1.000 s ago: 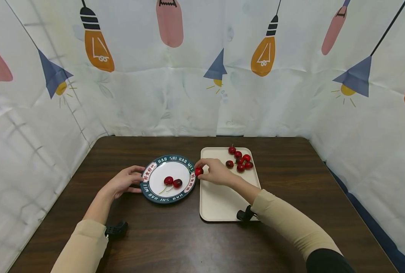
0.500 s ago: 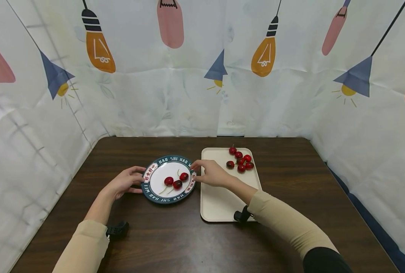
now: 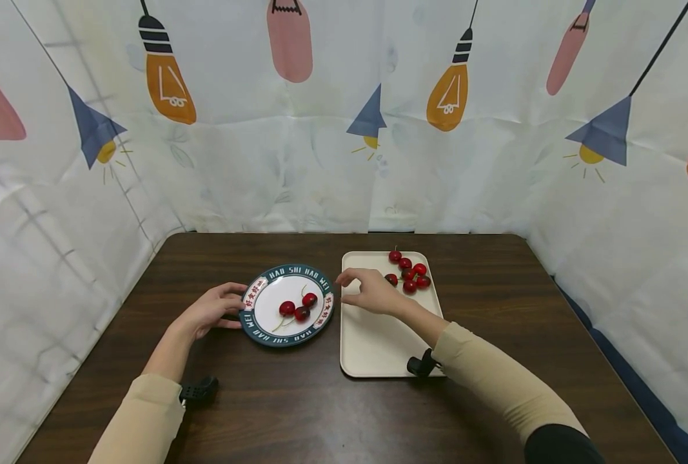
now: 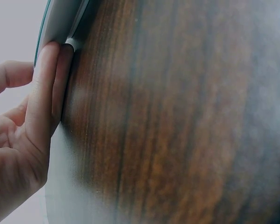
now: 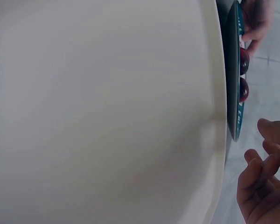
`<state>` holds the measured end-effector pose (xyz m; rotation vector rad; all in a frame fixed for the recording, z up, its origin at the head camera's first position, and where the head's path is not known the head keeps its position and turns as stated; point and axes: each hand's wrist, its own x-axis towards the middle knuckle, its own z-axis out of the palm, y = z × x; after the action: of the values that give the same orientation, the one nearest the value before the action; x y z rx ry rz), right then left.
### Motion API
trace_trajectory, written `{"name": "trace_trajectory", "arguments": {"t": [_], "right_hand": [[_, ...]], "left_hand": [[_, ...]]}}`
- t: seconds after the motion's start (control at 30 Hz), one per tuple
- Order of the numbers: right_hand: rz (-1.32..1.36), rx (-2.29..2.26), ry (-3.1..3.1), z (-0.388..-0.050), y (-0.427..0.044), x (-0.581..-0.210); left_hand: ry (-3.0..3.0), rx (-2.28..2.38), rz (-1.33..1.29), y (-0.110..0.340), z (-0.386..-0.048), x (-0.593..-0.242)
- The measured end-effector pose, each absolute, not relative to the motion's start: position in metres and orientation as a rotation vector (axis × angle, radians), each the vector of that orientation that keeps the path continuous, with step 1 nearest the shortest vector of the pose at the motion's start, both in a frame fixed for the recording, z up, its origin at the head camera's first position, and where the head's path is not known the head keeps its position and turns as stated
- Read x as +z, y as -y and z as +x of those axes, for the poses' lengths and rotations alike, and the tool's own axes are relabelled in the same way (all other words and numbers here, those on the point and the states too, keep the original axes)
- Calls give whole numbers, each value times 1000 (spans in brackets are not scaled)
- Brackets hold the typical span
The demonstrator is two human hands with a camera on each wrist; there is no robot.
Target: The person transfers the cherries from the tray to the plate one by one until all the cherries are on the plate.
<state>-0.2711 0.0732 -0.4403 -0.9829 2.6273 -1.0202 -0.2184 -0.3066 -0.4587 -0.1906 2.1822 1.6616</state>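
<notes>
Three dark red cherries (image 3: 302,313) with stems lie together on a round white plate (image 3: 255,328) with a dark green lettered rim. My left hand (image 3: 212,310) holds the plate's left edge, and the left wrist view shows fingers (image 4: 41,88) at the rim, some of them under it. Just right of the plate, my right hand (image 3: 373,293) hovers over the left part of a cream tray (image 3: 373,348). Nothing is between its loosely bent fingers (image 5: 252,179). Several more cherries (image 3: 410,287) sit in a cluster at the tray's far end.
Plate and tray stand side by side on a dark wooden table (image 3: 274,412), a narrow strip apart. A white printed curtain (image 3: 320,174) hangs behind and at both sides.
The right hand has set a third cherry on the plate, let go and drawn back right over the tray. That cherry has shifted slightly. The left hand has stayed at the rim.
</notes>
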Motion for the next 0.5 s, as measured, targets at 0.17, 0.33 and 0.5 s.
{"name": "trace_trajectory", "arguments": {"t": [0.17, 0.33, 0.5], "right_hand": [[-971, -1036, -2648, -271, -82, -439], [-908, -1045, -2646, -273, -93, -440], [-879, -1074, -2641, -275, -106, -442]], "left_hand": [[-2184, 1661, -182, 306, -218, -458], [-2185, 1663, -178, 306, -218, -459], [-2181, 1666, -181, 307, -218, -459]]}}
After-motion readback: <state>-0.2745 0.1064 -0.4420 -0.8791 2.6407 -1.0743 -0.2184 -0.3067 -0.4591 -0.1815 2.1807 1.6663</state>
